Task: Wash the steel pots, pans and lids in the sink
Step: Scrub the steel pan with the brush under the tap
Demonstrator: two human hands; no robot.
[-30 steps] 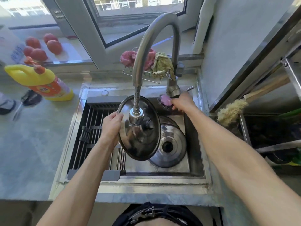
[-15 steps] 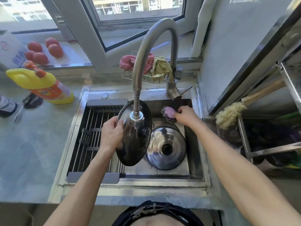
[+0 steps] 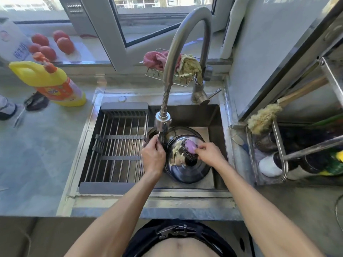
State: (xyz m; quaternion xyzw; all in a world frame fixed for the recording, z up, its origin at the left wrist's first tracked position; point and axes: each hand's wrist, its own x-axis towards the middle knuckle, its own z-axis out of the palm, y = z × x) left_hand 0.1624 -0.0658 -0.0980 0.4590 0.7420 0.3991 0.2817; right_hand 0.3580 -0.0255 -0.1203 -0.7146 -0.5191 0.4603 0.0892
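Note:
A domed steel lid with a dark knob lies in the sink basin. My right hand grips a purple-handled steel-wool scrubber and holds it against the top of this lid. My left hand grips a second steel lid by its rim. That lid stands nearly edge-on under the faucet head, so little of it shows. Another steel rim shows behind the domed lid.
A roll-up drying rack covers the sink's left half. A yellow detergent bottle stands on the counter to the left. Cloths hang in a wire basket behind the faucet. A brush and bottles fill the rack on the right.
My right hand brought the scrubber from the sink's back corner down onto the domed lid. My left hand turned its lid from face-on to edge-on and lowered it.

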